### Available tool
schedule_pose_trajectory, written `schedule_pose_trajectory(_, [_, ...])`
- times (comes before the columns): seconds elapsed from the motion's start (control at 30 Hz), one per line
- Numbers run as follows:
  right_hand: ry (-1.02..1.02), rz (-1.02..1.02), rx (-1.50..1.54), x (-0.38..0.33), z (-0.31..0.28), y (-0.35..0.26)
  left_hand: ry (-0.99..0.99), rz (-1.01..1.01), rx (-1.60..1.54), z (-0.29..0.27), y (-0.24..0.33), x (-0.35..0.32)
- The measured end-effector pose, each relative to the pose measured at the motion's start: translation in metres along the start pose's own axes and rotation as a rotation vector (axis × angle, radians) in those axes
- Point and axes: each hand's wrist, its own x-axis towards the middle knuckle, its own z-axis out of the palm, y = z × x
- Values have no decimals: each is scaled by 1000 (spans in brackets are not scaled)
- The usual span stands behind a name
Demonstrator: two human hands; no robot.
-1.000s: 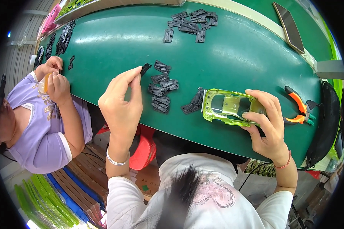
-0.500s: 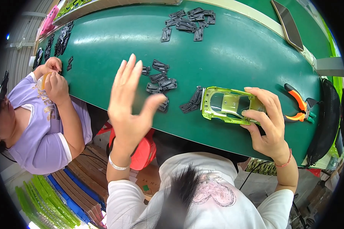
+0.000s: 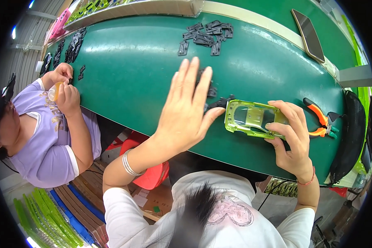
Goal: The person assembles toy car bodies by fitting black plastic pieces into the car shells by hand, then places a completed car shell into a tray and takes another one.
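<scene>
In my right hand (image 3: 291, 134) is a green toy car body shell (image 3: 252, 118), gripped at its right end, with its hollow inside partly showing. My left hand (image 3: 186, 107) lies flat over the table with its fingers together and thumb apart, its thumb tip close to the shell's left end. Small black plastic parts (image 3: 212, 91) show past its fingers and more, partly hidden, by the thumb. Whether the left palm presses on them is hidden.
Beyond my left hand lies a pile of black parts (image 3: 206, 35). Orange-handled pliers (image 3: 318, 118) and a black pouch (image 3: 349, 136) are at right, a phone (image 3: 308, 35) at the far right. On the left sits a co-worker (image 3: 49, 132) holding a small bottle.
My left hand has moved right, over the loose black parts, which are now gathered nearer the shell. The shell in my right hand has shifted slightly right.
</scene>
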Motion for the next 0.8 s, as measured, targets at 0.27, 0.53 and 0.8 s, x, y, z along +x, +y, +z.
schedule_pose_trajectory(0.27, [94, 63, 59, 0, -17, -6, 45, 127, -4, 21, 10, 47])
schedule_pose_trajectory(0.53, [73, 47, 97, -3, -14, -7, 280, 126, -120, 18, 14, 62])
schedule_pose_trajectory(0.8, [-37, 6, 216, -2, 3, -11, 427, -38, 111, -20, -45, 53])
